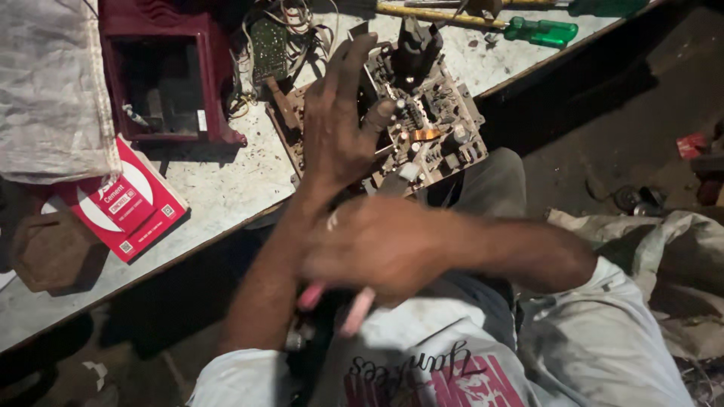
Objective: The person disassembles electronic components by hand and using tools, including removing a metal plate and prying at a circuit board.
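Observation:
My left hand (339, 128) lies on a tan circuit board (441, 128) crowded with parts. It holds the board at the table's near edge, fingers stretched up over it and thumb pressed on the components. My right hand (381, 249) is blurred and crosses over my left forearm just below the board. It is closed around a tool with pink handles (354, 310) that stick out downward. The tool's head is hidden behind the hand.
On the worn pale table (219, 181) stand a dark red open casing (166, 75) with loose wires and a small green board (269, 45), a red and white packet (124, 200) and a grey sack (45, 83). A green-handled screwdriver (543, 32) lies at the far edge. Dark floor with rags is on the right.

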